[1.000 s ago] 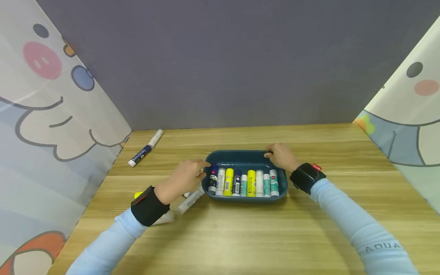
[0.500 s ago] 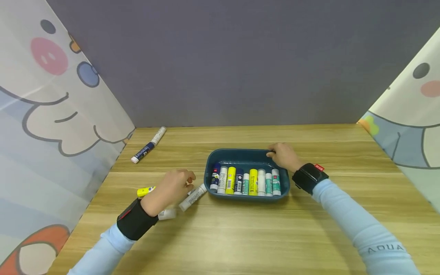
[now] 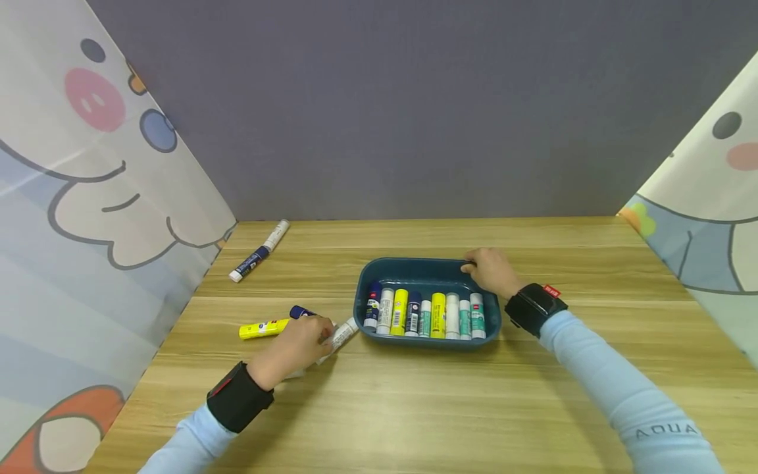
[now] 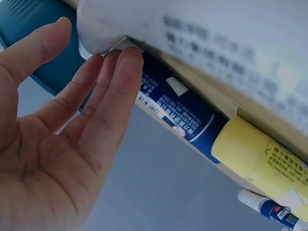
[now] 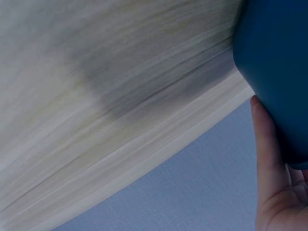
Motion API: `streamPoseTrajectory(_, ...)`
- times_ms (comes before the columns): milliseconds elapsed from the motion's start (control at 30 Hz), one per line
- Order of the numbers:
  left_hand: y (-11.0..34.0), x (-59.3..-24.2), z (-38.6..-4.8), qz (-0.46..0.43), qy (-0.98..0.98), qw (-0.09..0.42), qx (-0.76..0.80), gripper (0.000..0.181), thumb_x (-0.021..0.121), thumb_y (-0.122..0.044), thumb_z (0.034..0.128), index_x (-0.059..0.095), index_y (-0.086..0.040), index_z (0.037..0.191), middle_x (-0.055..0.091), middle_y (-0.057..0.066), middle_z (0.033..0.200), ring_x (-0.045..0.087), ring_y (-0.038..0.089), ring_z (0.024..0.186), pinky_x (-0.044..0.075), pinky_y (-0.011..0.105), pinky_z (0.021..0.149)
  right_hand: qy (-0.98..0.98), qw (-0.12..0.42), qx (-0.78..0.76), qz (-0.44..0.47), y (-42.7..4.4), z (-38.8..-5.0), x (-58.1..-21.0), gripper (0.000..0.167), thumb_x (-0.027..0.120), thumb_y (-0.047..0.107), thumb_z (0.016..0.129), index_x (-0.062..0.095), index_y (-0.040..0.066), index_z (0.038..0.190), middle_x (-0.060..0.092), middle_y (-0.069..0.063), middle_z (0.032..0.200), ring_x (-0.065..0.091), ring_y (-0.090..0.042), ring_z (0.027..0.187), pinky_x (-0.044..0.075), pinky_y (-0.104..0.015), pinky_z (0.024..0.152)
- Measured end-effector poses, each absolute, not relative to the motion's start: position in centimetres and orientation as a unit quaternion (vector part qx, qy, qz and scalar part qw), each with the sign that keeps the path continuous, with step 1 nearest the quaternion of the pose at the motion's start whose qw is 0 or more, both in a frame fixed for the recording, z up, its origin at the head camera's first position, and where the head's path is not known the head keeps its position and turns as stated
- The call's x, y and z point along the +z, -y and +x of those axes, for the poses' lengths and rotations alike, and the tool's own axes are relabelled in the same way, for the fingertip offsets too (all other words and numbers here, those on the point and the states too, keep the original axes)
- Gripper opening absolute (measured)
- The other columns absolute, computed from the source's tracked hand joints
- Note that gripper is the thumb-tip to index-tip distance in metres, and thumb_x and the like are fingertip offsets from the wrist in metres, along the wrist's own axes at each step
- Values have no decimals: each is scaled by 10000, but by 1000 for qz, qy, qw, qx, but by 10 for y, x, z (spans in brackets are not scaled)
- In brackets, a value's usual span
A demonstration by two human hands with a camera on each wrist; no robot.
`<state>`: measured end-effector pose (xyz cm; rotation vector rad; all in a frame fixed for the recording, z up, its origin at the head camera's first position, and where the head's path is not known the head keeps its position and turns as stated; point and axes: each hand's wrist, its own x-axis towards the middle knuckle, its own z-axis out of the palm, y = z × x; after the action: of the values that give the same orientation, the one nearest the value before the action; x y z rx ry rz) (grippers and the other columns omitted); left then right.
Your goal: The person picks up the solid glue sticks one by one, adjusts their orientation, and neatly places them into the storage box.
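Note:
My left hand (image 3: 293,349) is over loose glue sticks left of the dark teal tray (image 3: 426,344). Its fingertips are by a white glue stick (image 3: 343,334) leaning toward the tray's corner; contact is unclear. In the left wrist view, the thumb stands apart from extended fingers (image 4: 113,91), beside a large blurred white tube (image 4: 216,43). A dark blue glue stick (image 4: 173,103) and a yellow one (image 4: 264,161) lie end to end there. My right hand (image 3: 493,271) grips the tray's far right rim. Inside, several glue sticks (image 3: 438,316) lie in a row.
At the back left, a dark blue and white glue stick (image 3: 249,263) lies in line with a white one (image 3: 276,234). Another white tube (image 3: 295,374) is mostly hidden under my left hand. A grey panel (image 3: 414,112) rises behind the wooden table (image 3: 444,415).
My left hand has moved from the tray's left edge down and left, then slightly right to the white glue stick. The right hand keeps its hold on the rim.

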<state>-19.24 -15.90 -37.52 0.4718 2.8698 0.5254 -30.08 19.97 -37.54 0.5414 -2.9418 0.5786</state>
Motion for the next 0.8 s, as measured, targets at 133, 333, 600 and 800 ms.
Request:
streamPoseTrajectory(133,157,-378,-194,156,-966,102,180,212,720,-152,780,669,-74,971,584,-25,755,475,106,618,415,241,559,965,49,188,177,-199,-301,-375,117,646,103,844,665,-11,859,593,-70,696,485,-172,601,383,-279,552)
streamPoseTrajectory(333,153,-382,-195,155,-966,117,173,234,737,-192,764,638,-105,958,532,-19,721,471,125,605,388,242,522,966,49,185,175,-197,-301,-376,187,647,114,846,674,-39,950,667,-143,824,554,-204,661,461,-338,608)
streamPoseTrajectory(600,145,-387,-196,180,-973,72,127,342,771,-216,725,629,-59,994,528,-13,723,457,126,622,369,254,537,967,38,190,168,-196,-300,-373,163,638,111,853,670,-32,926,639,-119,775,523,-192,644,426,-312,591)
streamPoseTrajectory(800,142,-388,-195,192,-975,59,95,352,766,-209,727,625,-50,1008,538,7,733,451,129,611,360,250,508,967,42,188,164,-197,-299,-373,156,646,113,848,672,-24,918,641,-111,772,530,-198,652,435,-329,604)
